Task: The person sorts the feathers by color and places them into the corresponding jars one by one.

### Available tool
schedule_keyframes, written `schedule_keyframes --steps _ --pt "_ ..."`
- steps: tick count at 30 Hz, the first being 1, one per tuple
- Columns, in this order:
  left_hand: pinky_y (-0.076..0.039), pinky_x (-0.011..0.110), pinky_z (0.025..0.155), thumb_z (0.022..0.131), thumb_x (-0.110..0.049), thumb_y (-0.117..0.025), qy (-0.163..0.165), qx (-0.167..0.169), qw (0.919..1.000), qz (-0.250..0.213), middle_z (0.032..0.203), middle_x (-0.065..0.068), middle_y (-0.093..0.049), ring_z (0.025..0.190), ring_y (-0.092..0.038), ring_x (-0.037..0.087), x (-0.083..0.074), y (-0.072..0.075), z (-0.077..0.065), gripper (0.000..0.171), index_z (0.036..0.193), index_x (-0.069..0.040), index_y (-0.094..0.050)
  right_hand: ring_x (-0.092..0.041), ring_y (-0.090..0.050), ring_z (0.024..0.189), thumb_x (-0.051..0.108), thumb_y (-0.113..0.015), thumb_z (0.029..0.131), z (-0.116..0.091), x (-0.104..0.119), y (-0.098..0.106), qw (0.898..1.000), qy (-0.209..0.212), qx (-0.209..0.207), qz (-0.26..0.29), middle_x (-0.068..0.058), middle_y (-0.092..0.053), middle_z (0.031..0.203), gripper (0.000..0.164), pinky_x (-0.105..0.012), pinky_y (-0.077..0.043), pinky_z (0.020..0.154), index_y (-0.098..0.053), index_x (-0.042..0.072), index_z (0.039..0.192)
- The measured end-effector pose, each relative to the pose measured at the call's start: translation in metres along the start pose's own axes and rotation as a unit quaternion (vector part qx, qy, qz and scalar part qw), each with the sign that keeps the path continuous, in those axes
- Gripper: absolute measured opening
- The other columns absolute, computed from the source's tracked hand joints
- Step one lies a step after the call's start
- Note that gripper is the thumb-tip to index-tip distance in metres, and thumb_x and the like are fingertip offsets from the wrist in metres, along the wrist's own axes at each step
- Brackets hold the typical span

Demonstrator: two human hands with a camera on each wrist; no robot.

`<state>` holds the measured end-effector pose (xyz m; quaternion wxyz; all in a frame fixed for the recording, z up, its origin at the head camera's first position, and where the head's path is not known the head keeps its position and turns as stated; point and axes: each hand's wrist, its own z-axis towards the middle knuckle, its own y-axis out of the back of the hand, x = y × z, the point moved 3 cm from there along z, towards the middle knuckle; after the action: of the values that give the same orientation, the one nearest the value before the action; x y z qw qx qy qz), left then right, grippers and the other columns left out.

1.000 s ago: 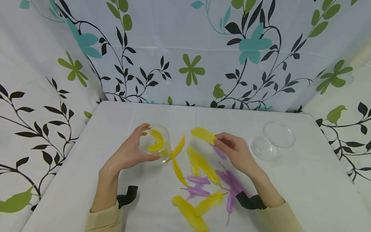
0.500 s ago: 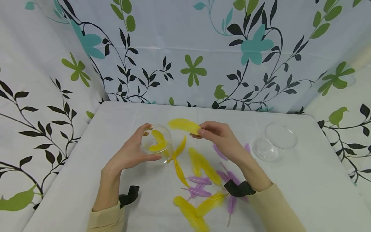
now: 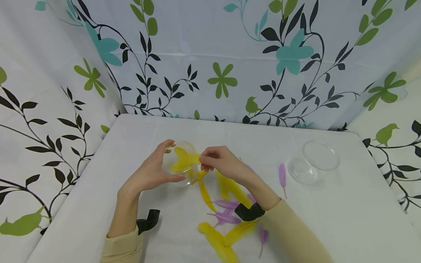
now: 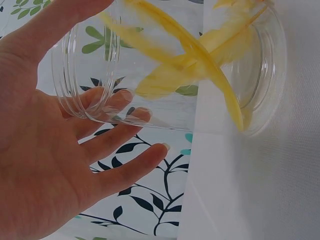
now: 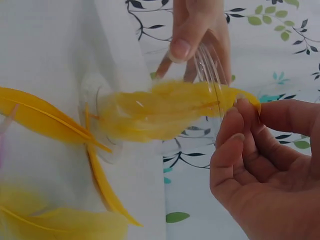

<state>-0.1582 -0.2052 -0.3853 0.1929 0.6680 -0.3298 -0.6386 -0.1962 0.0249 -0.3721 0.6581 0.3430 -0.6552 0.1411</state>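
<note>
My left hand (image 3: 148,170) grips a clear jar (image 4: 175,117) near its rim, thumb on the near side and fingers behind. The jar stands upright on the white table, with several yellow feathers (image 4: 220,50) lying across one another inside. At the jar's mouth my right hand (image 3: 223,162) pinches another yellow feather (image 3: 193,159) by one end between thumb and fingertips. In the right wrist view, that feather's length (image 5: 200,102) reaches through the rim into the jar, overlapping the feathers there.
Loose yellow feathers (image 3: 217,243) and purple feathers (image 3: 227,217) lie across the middle and front of the table (image 3: 82,219). One purple feather (image 3: 282,175) lies apart at the right. Beyond it stands a second clear jar (image 3: 302,172). Patterned curtains surround the table.
My right hand has moved left with the yellow feather, from above the loose feathers to the jar's mouth, and the feather's far end is now inside. My left hand keeps its grip.
</note>
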Motion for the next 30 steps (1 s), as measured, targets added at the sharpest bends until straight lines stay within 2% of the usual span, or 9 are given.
schedule_keyframes --steps 5,11,15,19,22,26,30 --pt "-0.039 0.064 0.107 0.072 -0.037 -0.090 -0.005 0.001 1.0000 0.001 0.157 0.007 -0.034 0.139 -0.038 0.036 0.000 0.001 0.000 0.109 0.155 -0.018 -0.022 -0.046 -0.057 0.092 0.022 -0.058 0.102 0.006 -0.007 -0.010 1.000 -0.025 -0.012 0.003 -0.009 -0.062 0.081 0.027 -0.035 -0.054 0.081 -0.065 -0.004 0.105" --pt "-0.038 0.065 0.107 0.072 -0.039 -0.090 -0.007 0.000 1.0000 0.006 0.158 0.008 -0.032 0.139 -0.039 0.036 0.000 0.001 -0.001 0.110 0.156 -0.018 -0.022 -0.043 -0.059 0.086 0.031 -0.062 0.100 0.009 -0.011 -0.013 0.998 -0.028 -0.045 -0.021 -0.007 -0.059 0.075 0.031 -0.051 -0.055 0.085 -0.067 0.001 0.098" --pt "-0.037 0.066 0.107 0.071 -0.042 -0.089 -0.004 0.001 1.0000 0.003 0.159 0.009 -0.032 0.138 -0.039 0.037 0.000 0.001 0.000 0.111 0.156 -0.019 -0.022 -0.032 -0.058 0.075 0.042 -0.060 0.099 0.005 -0.013 -0.008 0.995 -0.037 -0.073 -0.061 -0.004 -0.057 0.070 0.036 -0.038 -0.053 0.072 -0.069 0.008 0.091" --pt "-0.037 0.066 0.108 0.070 -0.043 -0.090 -0.002 0.004 1.0000 0.003 0.159 0.007 -0.031 0.139 -0.038 0.036 0.000 0.000 0.001 0.111 0.155 -0.020 -0.022 -0.021 -0.052 0.066 0.046 -0.054 0.101 -0.007 -0.020 0.005 0.989 -0.042 -0.109 -0.086 -0.003 -0.057 0.068 0.040 -0.027 -0.041 0.061 -0.071 0.012 0.089" --pt "-0.037 0.066 0.108 0.070 -0.043 -0.090 -0.003 0.004 0.9999 0.009 0.159 0.006 -0.032 0.140 -0.037 0.036 -0.001 0.000 0.001 0.112 0.156 -0.020 -0.022 -0.024 -0.053 0.067 0.044 -0.052 0.102 -0.022 -0.027 0.017 0.987 -0.042 -0.125 -0.097 -0.004 -0.058 0.069 0.040 -0.028 -0.041 0.061 -0.072 0.011 0.092" --pt "-0.036 0.066 0.108 0.071 -0.041 -0.090 -0.001 0.005 0.9999 0.013 0.159 0.007 -0.032 0.140 -0.037 0.036 -0.002 0.001 0.001 0.113 0.157 -0.019 -0.020 -0.027 -0.057 0.071 0.043 -0.055 0.101 -0.044 -0.036 0.029 0.984 -0.056 -0.127 -0.111 -0.007 -0.060 0.072 0.040 -0.030 -0.047 0.066 -0.072 0.008 0.099" --pt "-0.035 0.067 0.108 0.071 -0.039 -0.089 0.005 0.008 0.9999 0.007 0.159 0.009 -0.032 0.140 -0.037 0.037 -0.002 0.000 0.001 0.114 0.157 -0.017 -0.019 -0.022 -0.056 0.070 0.041 -0.058 0.100 -0.065 -0.049 0.035 0.981 -0.081 -0.130 -0.122 -0.013 -0.062 0.075 0.038 -0.030 -0.050 0.068 -0.070 0.005 0.103"
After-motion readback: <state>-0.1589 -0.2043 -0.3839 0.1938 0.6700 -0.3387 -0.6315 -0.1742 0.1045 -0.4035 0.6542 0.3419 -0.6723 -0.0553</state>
